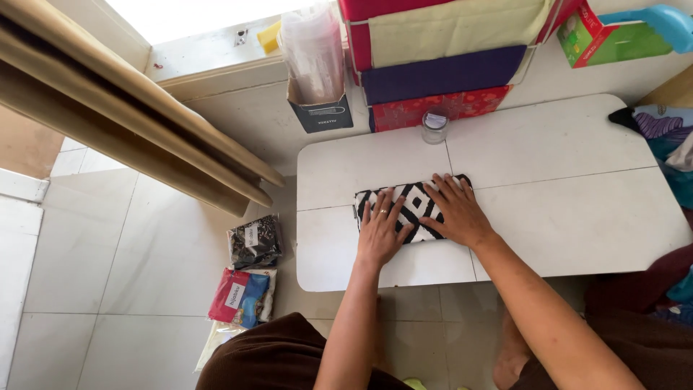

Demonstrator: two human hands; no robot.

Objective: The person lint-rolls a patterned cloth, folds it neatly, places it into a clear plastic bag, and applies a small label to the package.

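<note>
Folded black-and-white cloth (411, 209) on white table (563, 209), under left hand (380, 230), right hand (456, 209)

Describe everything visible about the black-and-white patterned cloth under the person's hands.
The patterned cloth looks like woven fabric printed with white diamond and zigzag shapes on black. It lies flat, folded into a compact long rectangle, near the front left part of the white folding table, its long side slightly tilted. The left hand, wearing a ring, presses palm-down on its left half; the right hand covers its right half with fingers spread. Only the top surface shows; its layers cannot be counted.
</note>
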